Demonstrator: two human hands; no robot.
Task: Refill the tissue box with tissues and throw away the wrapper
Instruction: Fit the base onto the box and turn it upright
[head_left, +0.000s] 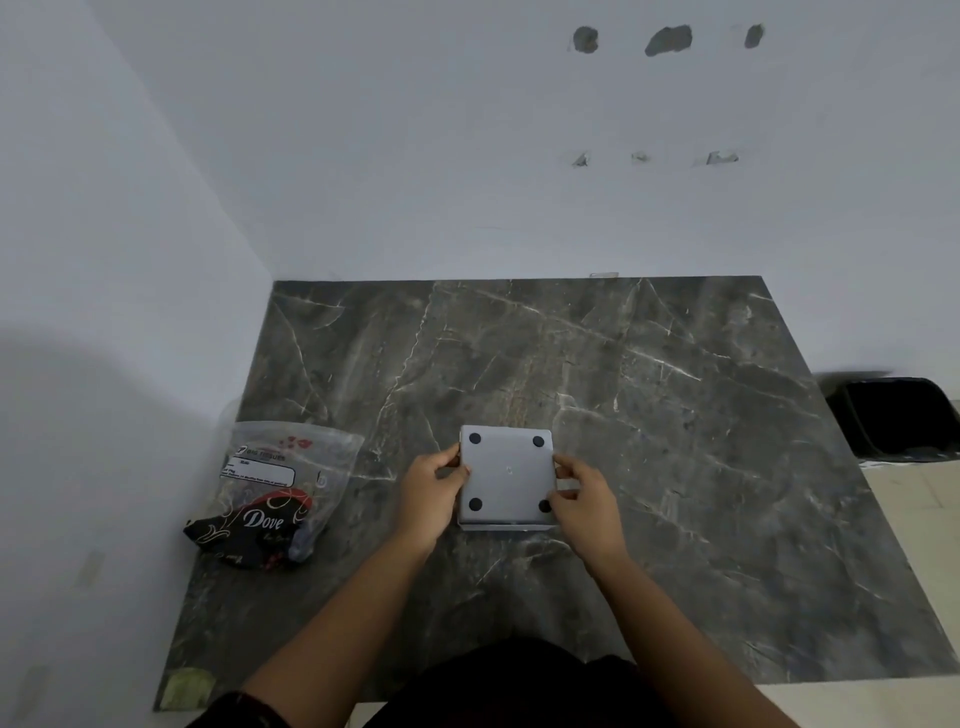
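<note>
Both hands pinch the box (506, 475) between them, the left hand (431, 493) closed on its left side and the right hand (584, 501) on its right side, so it sits squarely between the two grips at the middle of the desk (675, 415), underside up with four dark feet showing. Near the desk's left edge, well apart from the hands, lies the crumpled wrapper (270, 493). Off the right edge stands a black bin (898, 415).
</note>
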